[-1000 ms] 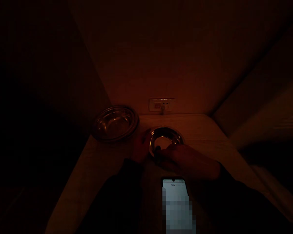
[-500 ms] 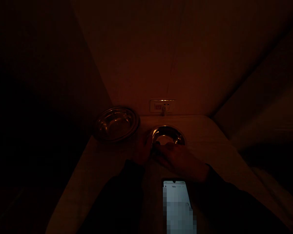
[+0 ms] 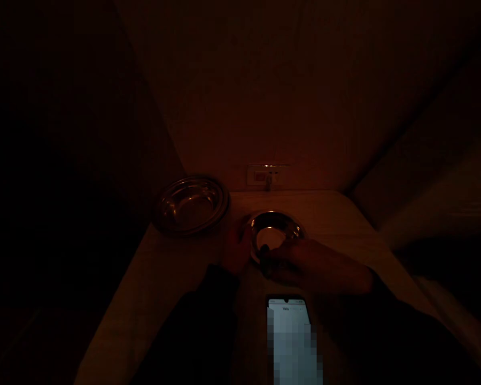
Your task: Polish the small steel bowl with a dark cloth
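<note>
The scene is very dim. A small round shiny metal bowl (image 3: 271,215) rests on the table. My left hand (image 3: 237,248) is closed against the bowl's left rim, its fingers along the outer side. Over the near part of the bowl, my right hand (image 3: 308,262) is closed on a small dark object (image 3: 265,256) whose rounded end pokes out towards the left. What kind of object it is cannot be made out in the low light. Below the hands lies a phone (image 3: 292,342) with a lit, partly pixelated screen.
At the table's back left corner sits a larger, wide-rimmed metal bowl (image 3: 194,208). A wall socket (image 3: 268,175) with something plugged in is just above the back edge of the wooden table (image 3: 328,214). Walls rise behind and on the right.
My right hand, with the dark object, has shifted slightly right and towards me, uncovering more of the small bowl's inside. My left hand stays beside the rim. The picture is darker.
</note>
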Action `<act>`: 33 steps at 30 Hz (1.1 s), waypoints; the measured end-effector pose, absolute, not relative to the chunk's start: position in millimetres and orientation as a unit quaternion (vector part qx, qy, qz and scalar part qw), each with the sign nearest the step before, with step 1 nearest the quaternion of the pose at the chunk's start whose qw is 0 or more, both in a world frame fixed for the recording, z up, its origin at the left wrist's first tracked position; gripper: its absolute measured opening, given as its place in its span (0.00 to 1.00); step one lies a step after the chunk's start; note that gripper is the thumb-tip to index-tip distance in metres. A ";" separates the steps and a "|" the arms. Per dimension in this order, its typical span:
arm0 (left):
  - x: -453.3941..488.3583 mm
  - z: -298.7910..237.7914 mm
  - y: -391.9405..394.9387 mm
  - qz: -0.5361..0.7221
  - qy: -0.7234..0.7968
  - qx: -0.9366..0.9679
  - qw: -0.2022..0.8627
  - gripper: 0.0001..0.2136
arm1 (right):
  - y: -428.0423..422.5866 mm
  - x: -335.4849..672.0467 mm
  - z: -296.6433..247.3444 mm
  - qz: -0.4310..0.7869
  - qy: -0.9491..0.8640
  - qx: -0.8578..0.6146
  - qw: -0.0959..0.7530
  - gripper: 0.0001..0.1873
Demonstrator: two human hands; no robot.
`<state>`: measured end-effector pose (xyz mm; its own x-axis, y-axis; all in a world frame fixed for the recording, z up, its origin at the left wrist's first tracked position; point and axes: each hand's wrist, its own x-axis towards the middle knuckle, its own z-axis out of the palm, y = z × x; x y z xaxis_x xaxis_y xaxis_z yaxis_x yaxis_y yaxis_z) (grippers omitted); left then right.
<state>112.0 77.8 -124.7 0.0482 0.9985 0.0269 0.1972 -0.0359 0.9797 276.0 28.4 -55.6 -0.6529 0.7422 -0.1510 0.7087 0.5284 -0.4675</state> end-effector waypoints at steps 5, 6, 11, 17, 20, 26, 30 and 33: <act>110.1 -124.6 77.7 0.438 0.542 0.575 0.430 0.17 | 25.0 247.6 -72.0 0.176 -0.861 -0.472 0.076 0.18; 109.6 -124.3 78.0 0.438 0.538 0.575 0.434 0.17 | 24.5 243.5 -74.0 0.159 -0.860 -0.478 0.079 0.19; 108.0 -121.0 78.4 0.444 0.521 0.568 0.458 0.15 | 24.8 251.2 -67.9 0.181 -0.870 -0.455 0.052 0.19; 109.0 -122.2 79.7 0.436 0.510 0.564 0.481 0.16 | 26.3 274.8 -52.2 0.244 -0.873 -0.421 0.021 0.15; 110.0 -123.8 80.4 0.441 0.507 0.563 0.481 0.16 | 25.6 267.5 -56.8 0.250 -0.872 -0.420 0.032 0.16; 109.5 -121.5 80.5 0.429 0.526 0.565 0.469 0.15 | 24.5 243.5 -74.9 0.160 -0.866 -0.465 0.091 0.20; 109.3 -121.8 80.2 0.440 0.529 0.550 0.473 0.15 | 23.3 248.8 -70.1 0.152 -0.876 -0.454 0.056 0.18; 109.2 -122.8 80.6 0.437 0.531 0.538 0.487 0.15 | 21.0 258.4 -59.5 0.180 -0.880 -0.439 0.018 0.16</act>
<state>109.2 80.6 -122.8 0.0530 0.9975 -0.0474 0.1461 0.0392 0.9885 258.4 21.0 -59.5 -0.6133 0.7797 -0.1265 0.7666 0.5491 -0.3328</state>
